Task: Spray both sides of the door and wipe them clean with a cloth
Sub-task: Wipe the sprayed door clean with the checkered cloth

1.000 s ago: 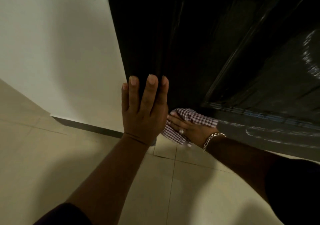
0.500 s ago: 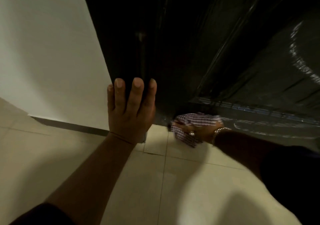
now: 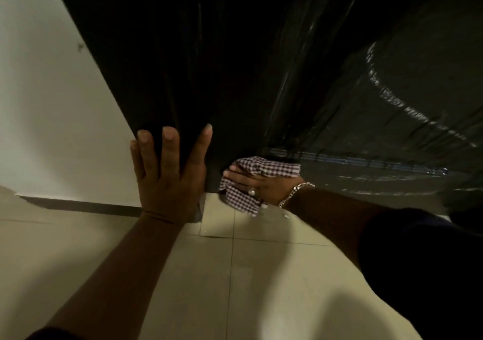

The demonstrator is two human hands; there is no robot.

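1. My right hand [image 3: 257,186] has its fingers curled over the checked cloth [image 3: 257,168], grasping it and pressing it against the bottom rail of the door [image 3: 235,65], just above the floor [image 3: 274,274].
2. Part of the cloth bunches above my fingers and part hangs below them, close to the tiles; I cannot tell whether it touches them.
3. A ring [image 3: 251,191] shows on one finger of that hand and a chain bracelet [image 3: 294,193] sits at the wrist.
4. My left hand [image 3: 170,177] lies flat and released, fingers straight and spread, pressed against the door at its lower left edge, near the bottom corner.
5. The two hands are near each other, with a strip of door between them.
6. The door is dark and glossy; wet streaks curve across its right-hand panel and run along the rail to the right of the cloth.
7. Left of the door's edge stands a pale wall [image 3: 52,104] with a dark skirting strip [image 3: 78,205] where it meets the floor.
8. The floor is pale tile with thin joints.
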